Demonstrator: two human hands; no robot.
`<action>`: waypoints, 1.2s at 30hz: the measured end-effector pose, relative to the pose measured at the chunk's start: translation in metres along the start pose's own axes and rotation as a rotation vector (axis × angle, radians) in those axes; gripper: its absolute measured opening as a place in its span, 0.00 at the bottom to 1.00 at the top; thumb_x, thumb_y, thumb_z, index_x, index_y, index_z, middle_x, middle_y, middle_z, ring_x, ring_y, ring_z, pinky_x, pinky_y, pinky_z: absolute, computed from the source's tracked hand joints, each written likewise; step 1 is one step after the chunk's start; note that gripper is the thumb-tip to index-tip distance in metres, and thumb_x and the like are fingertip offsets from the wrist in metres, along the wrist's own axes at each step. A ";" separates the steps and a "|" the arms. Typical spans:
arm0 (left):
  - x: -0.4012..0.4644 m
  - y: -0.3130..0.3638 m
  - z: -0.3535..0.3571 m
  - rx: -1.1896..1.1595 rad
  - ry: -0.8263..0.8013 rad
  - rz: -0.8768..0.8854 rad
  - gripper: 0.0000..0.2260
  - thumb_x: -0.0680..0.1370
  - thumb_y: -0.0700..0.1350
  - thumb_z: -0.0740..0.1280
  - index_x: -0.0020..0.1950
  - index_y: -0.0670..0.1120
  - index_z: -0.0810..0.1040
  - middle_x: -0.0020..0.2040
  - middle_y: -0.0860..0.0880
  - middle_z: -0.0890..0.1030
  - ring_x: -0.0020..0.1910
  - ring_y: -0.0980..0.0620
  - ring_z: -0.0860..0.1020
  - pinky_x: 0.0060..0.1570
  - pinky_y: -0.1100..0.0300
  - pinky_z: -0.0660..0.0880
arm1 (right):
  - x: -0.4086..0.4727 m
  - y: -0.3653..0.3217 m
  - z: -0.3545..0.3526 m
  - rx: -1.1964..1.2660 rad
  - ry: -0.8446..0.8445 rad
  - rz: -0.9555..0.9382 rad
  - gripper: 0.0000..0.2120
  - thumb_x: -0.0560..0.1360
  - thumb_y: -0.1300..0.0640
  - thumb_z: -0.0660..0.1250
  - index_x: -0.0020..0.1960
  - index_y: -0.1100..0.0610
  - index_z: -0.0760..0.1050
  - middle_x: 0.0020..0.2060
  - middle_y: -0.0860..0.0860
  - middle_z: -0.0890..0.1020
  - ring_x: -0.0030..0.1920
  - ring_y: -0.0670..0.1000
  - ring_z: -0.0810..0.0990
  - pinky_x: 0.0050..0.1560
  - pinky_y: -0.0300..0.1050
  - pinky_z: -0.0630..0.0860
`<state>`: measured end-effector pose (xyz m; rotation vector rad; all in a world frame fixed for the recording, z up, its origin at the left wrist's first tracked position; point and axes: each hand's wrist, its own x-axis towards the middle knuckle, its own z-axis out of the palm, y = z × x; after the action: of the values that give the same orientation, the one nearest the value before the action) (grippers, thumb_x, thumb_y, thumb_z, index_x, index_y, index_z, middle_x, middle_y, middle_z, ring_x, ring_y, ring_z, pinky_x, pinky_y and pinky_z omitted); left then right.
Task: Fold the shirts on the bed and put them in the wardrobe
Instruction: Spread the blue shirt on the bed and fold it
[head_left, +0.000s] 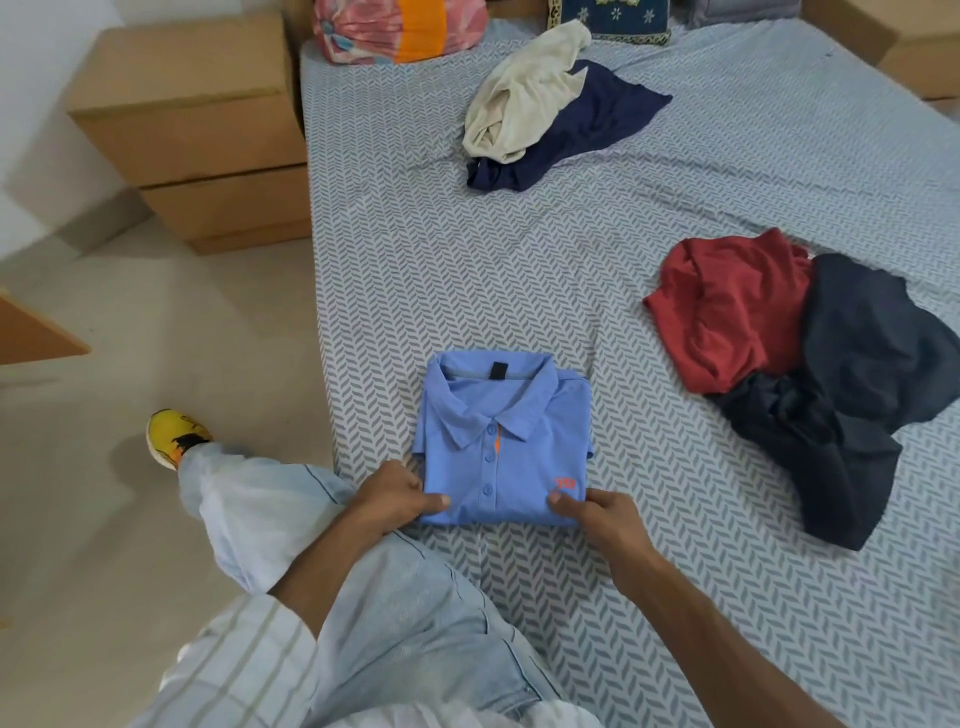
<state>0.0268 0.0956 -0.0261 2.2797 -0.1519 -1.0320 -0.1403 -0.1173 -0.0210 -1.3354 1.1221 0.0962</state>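
A light blue polo shirt lies folded into a neat rectangle, collar up, near the left edge of the bed. My left hand pinches its near left corner, thumb on top. My right hand pinches the near right corner the same way. Unfolded shirts lie elsewhere on the sheet: a cream shirt over a navy shirt at the back, and a red shirt beside a dark grey shirt and a black shirt on the right.
A wooden bedside drawer unit stands left of the bed. Pillows line the headboard. My knee in pale jeans rests on the bed's edge, and my yellow shoe is over the tiled floor. No wardrobe is in view.
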 end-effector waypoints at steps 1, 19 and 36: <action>-0.002 0.000 0.000 0.019 0.018 -0.010 0.24 0.70 0.47 0.78 0.24 0.48 0.64 0.19 0.54 0.63 0.23 0.53 0.63 0.30 0.59 0.58 | 0.001 0.003 0.001 -0.070 0.039 -0.018 0.14 0.74 0.54 0.74 0.37 0.63 0.77 0.31 0.53 0.80 0.30 0.49 0.75 0.32 0.41 0.68; 0.003 0.001 0.000 -0.005 0.053 -0.007 0.21 0.71 0.47 0.77 0.26 0.47 0.68 0.24 0.52 0.67 0.27 0.53 0.66 0.29 0.60 0.60 | 0.065 -0.123 0.133 -1.054 -0.074 -0.644 0.22 0.78 0.44 0.63 0.31 0.56 0.67 0.23 0.50 0.67 0.24 0.49 0.65 0.26 0.43 0.61; 0.006 0.000 -0.002 -0.040 0.013 -0.037 0.20 0.71 0.45 0.77 0.26 0.48 0.68 0.21 0.55 0.66 0.23 0.56 0.66 0.27 0.63 0.62 | 0.115 -0.141 0.156 -0.526 -0.138 -0.300 0.26 0.80 0.50 0.65 0.28 0.55 0.61 0.21 0.52 0.62 0.24 0.51 0.62 0.30 0.44 0.62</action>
<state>0.0322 0.0946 -0.0289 2.2602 -0.0827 -1.0302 0.0992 -0.0973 -0.0260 -1.9205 0.7922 0.2723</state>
